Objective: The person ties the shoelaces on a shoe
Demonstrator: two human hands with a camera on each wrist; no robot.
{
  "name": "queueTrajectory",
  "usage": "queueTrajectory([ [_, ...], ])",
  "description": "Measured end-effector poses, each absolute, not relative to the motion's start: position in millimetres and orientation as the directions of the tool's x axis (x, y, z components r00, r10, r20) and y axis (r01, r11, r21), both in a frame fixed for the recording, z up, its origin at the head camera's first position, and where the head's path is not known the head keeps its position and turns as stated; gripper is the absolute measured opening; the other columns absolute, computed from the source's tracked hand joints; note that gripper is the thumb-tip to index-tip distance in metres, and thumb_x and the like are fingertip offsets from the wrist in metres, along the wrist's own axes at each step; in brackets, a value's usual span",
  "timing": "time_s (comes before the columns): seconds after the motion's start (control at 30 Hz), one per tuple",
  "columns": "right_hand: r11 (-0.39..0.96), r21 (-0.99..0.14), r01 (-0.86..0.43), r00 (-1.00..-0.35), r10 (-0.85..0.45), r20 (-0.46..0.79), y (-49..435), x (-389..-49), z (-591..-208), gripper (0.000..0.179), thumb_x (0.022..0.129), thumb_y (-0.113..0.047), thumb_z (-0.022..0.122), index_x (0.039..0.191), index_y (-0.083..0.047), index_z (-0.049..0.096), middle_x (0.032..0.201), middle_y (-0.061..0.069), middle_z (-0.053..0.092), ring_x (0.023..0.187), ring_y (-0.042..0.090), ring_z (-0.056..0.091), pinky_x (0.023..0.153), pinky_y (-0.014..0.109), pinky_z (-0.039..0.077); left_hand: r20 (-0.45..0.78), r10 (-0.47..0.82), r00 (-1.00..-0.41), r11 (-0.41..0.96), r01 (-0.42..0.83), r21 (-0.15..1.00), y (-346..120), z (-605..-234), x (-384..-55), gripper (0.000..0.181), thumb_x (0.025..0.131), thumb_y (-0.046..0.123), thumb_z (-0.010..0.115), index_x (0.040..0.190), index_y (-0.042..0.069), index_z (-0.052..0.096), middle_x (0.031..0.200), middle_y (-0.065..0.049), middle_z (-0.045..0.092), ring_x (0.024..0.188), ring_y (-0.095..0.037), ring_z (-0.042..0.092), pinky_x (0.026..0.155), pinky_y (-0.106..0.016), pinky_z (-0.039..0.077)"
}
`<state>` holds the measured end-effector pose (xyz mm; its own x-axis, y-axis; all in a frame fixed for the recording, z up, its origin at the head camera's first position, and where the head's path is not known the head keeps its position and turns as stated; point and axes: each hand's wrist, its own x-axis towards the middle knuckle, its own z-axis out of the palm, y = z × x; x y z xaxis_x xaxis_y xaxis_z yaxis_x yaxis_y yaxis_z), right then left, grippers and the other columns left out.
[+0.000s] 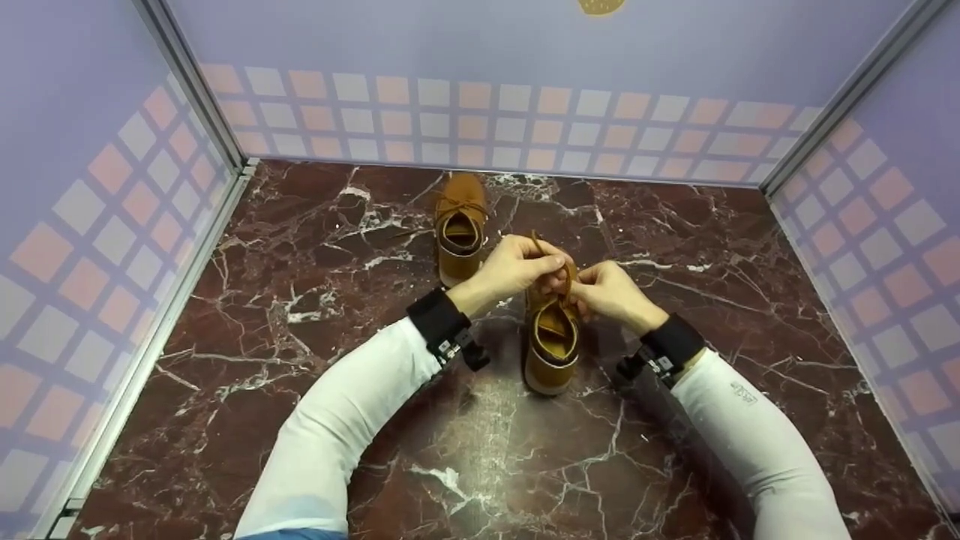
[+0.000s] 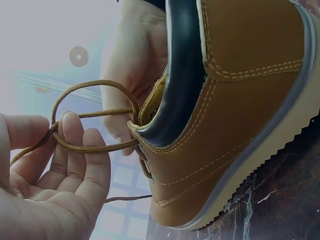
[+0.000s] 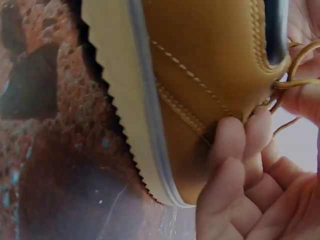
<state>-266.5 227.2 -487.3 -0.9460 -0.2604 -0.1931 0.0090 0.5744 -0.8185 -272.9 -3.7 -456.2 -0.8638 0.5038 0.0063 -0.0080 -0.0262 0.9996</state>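
Note:
A tan lace-up shoe with a dark padded collar stands on the floor, its heel toward me. My left hand is above its front part and pinches the brown shoelace between thumb and fingers. A lace loop stretches from those fingers to the top of the lacing. On the shoe's right side, my right hand pinches the lace close to the lacing. Several curled fingertips of that hand touch the shoe's side in the right wrist view. Part of the right hand's grip is hidden there.
A matching shoe, its lace tied in a bow, stands farther back on the left. The dark red marbled floor is bounded by purple panels with pink and white squares at the back and both sides.

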Motion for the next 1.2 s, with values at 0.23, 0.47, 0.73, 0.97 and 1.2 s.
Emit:
queueTrajectory([
  [0.23,0.509,-0.861,0.003,-0.963,-0.231,-0.140,226,-263,-486,0.023,0.105,-0.013,0.062,0.089,-0.002,0.075,0.064,-0.004,0.070,0.052,0.012,0.067,0.050,0.024,0.056,0.014,0.511,-0.859,-0.048,-0.012,0.999,-2,-459,-272,0.023,0.110,0.002,0.068,0.124,-0.013,0.077,0.078,0.008,0.079,0.067,-0.005,0.071,0.064,-0.018,0.060],
  [0.47,-0.074,-0.993,0.097,-0.992,-0.093,-0.090,229,-262,-471,0.019,0.121,-0.023,0.049,0.111,-0.011,0.060,0.089,0.001,0.083,0.078,0.016,0.082,0.081,0.035,0.072,0.017,0.491,-0.871,-0.043,-0.005,0.999,1,-456,-272,0.024,0.111,0.007,0.068,0.123,-0.011,0.079,0.078,0.007,0.079,0.065,-0.005,0.071,0.063,-0.020,0.061],
  [0.73,-0.518,-0.855,0.024,-0.998,0.033,-0.048,236,-266,-456,0.030,0.124,-0.031,0.034,0.106,-0.016,0.052,0.067,-0.002,0.062,0.062,0.013,0.067,0.067,0.029,0.065,0.009,0.456,-0.890,-0.047,-0.014,0.999,0,-456,-270,0.037,0.119,0.023,0.059,0.122,-0.007,0.081,0.112,-0.031,0.082,0.073,-0.009,0.076,0.070,-0.026,0.066],
  [0.97,-0.512,-0.859,-0.008,-1.000,0.024,-0.004,242,-265,-456,0.030,0.124,-0.033,0.033,0.103,-0.019,0.049,0.057,-0.010,0.037,0.047,0.004,0.037,0.048,0.019,0.037,0.000,0.417,-0.909,-0.065,-0.030,0.997,-10,-461,-272,0.038,0.120,0.022,0.055,0.117,-0.007,0.079,0.118,-0.024,0.084,0.084,-0.011,0.080,0.083,-0.036,0.071],
  [1.2,-0.506,-0.862,-0.034,-0.999,0.033,0.020,249,-264,-462,0.031,0.124,-0.029,0.034,0.100,-0.017,0.049,0.057,-0.011,0.033,0.046,0.003,0.024,0.049,0.021,0.016,-0.060,0.345,-0.937,-0.196,-0.135,0.971,-27,-469,-276,0.035,0.120,0.021,0.055,0.110,-0.001,0.080,0.106,-0.008,0.084,0.089,-0.018,0.076,0.079,-0.031,0.069],
])
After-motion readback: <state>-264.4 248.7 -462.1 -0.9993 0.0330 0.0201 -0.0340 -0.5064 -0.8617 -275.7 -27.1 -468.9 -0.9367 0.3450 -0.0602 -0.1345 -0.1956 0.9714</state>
